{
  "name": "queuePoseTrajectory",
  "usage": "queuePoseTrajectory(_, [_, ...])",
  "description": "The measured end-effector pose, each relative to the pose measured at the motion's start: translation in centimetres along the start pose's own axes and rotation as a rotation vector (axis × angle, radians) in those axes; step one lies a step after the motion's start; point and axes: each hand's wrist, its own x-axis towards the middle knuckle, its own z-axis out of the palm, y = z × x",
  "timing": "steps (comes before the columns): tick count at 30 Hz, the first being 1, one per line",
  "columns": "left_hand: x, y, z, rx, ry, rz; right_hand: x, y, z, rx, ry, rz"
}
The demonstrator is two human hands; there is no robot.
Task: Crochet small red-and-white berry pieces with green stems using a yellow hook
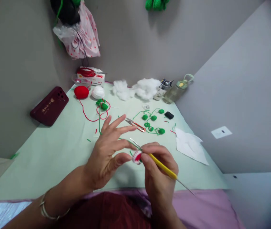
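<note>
Left hand (110,151): fingers fanned, thumb and index at edge of red-white piece (137,156), can't tell if pinching. Piece sits between hands. Right hand (159,179) closed on hook (163,166). Looks mid-stitch; next loop wants green yarn (99,122) taut.

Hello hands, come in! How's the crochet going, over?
Right grip: closed on yellow-handled hook. Left grip: fingers spread, thumb at red-and-white piece's edge. Snips lie beyond; nothing seen blocking the work.

A bottle (176,93) stands beside a cup (159,94) (of pens (166,83), probably).
</note>
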Motion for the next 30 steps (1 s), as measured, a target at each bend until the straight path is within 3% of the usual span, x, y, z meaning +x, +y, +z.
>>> queuePoseTrajectory(2, [-0.8,-0.6,0.3,-0.072,-0.029,-0.144,0.1,0.4,0.0,-0.094,0.010,-0.041])
queuePoseTrajectory(6, [-1.5,-0.9,1.0,-0.445,-0.044,-0.549,0.1,0.9,-0.1,-0.205,-0.004,-0.059])
queuePoseTrajectory(8, [-1.6,-1.0,1.3,-0.600,-0.047,-0.639,0.1,1.3,-0.3,-0.196,-0.007,-0.025])
queuePoseTrajectory(12, [-1.7,-1.3,1.6,-0.770,-0.023,-0.724,0.3,2.2,-0.9,-0.073,-0.007,0.103])
queuePoseTrajectory(19, [-1.7,-2.1,1.8,-0.958,-0.084,-0.850,1.2,3.5,-1.6,0.240,-0.020,0.425])
queuePoseTrajectory(23, [-1.7,-2.4,1.9,-0.877,-0.014,-0.790,1.3,3.8,-1.8,0.135,-0.031,0.381])
queuePoseTrajectory(30, [-2.0,-2.4,1.6,-0.810,-0.022,-0.752,0.9,4.0,-1.8,0.108,-0.074,0.266])
